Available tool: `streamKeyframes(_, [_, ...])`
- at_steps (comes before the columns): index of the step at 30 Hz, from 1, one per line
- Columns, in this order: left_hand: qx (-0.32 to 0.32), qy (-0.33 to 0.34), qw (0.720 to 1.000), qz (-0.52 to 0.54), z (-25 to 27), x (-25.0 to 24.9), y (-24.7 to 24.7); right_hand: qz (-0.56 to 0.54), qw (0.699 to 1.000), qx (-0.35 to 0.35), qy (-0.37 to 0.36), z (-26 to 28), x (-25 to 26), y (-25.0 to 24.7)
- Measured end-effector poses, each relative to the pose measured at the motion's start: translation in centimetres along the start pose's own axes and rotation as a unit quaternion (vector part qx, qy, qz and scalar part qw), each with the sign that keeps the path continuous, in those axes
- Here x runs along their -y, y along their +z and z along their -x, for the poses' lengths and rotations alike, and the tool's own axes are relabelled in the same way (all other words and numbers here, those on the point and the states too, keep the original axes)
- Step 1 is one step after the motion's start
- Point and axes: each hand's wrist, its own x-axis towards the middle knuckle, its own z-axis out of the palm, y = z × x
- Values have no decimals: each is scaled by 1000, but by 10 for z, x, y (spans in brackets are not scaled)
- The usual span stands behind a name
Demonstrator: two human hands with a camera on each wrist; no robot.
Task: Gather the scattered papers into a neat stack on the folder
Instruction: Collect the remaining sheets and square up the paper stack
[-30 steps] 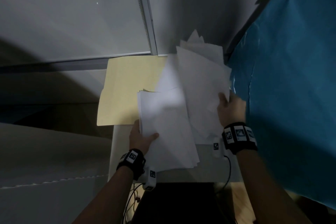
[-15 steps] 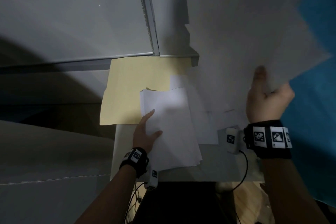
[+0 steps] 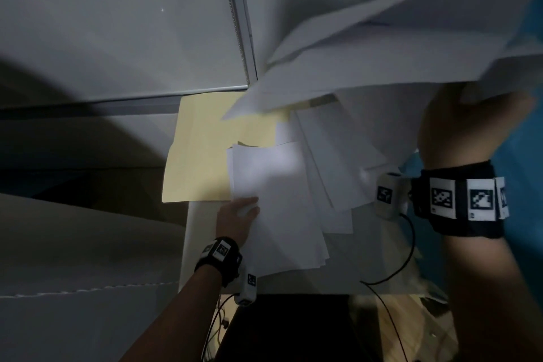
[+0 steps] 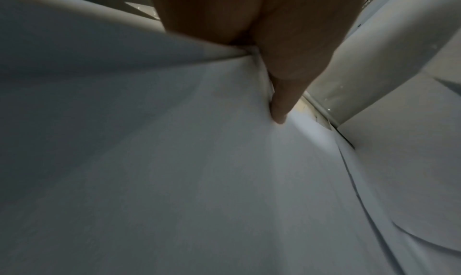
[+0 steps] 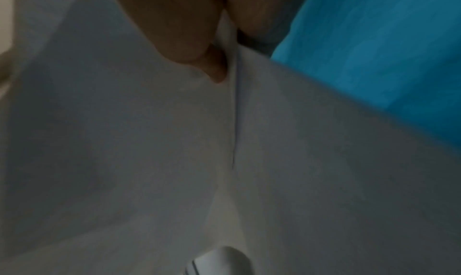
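Note:
A pale yellow folder [image 3: 202,153] lies at the back left of a small white table [image 3: 199,244]. A stack of white papers [image 3: 276,203] overlaps the folder's right part. My left hand [image 3: 239,214] pinches this stack at its left edge; the left wrist view shows the thumb [image 4: 282,102] lying on the top sheet. My right hand [image 3: 464,126] grips a bunch of white sheets [image 3: 396,47], raised in the air above the folder's far right corner. Its thumb [image 5: 197,42] presses on them in the right wrist view. More loose sheets [image 3: 338,156] lie fanned out right of the stack.
A blue cloth [image 3: 523,156] hangs along the right side. Grey wall panels with a metal rail [image 3: 238,23] close off the back. Black cables [image 3: 393,273] hang off the table's front edge. The room is dim.
My right hand has lifted its bunch of sheets off the table and swung them up and leftward. My left hand moved from lying flat on the stack to pinching its left edge.

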Motion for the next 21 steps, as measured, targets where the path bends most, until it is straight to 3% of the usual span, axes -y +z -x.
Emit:
streamKeyframes(3, [2, 4, 1000, 1, 1, -3, -1, -72, 993, 24, 91, 1, 2, 9])
streamKeyframes(5, [6, 1, 1000, -2, 1, -4, -1, -91, 977, 77, 175, 14, -1, 18])
streamKeyframes(10, [14, -19, 1000, 17, 3, -4, 0, -23, 882, 204, 423, 98, -41, 28])
streamKeyframes(13, [12, -89, 990, 111, 5, -10, 0, 9, 854, 207, 478, 142, -58, 18])
streamKeyframes(16, [19, -185, 948, 258, 8, -17, -1, 42, 809, 238, 536, 171, -70, 2])
streamKeyframes(19, [18, -194, 947, 257, 11, -23, -2, 14, 766, 282, 577, 196, -88, -8])
streamKeyframes(21, [-3, -192, 949, 249, 10, -24, 0, 14, 759, 310, 572, 200, -96, -13])
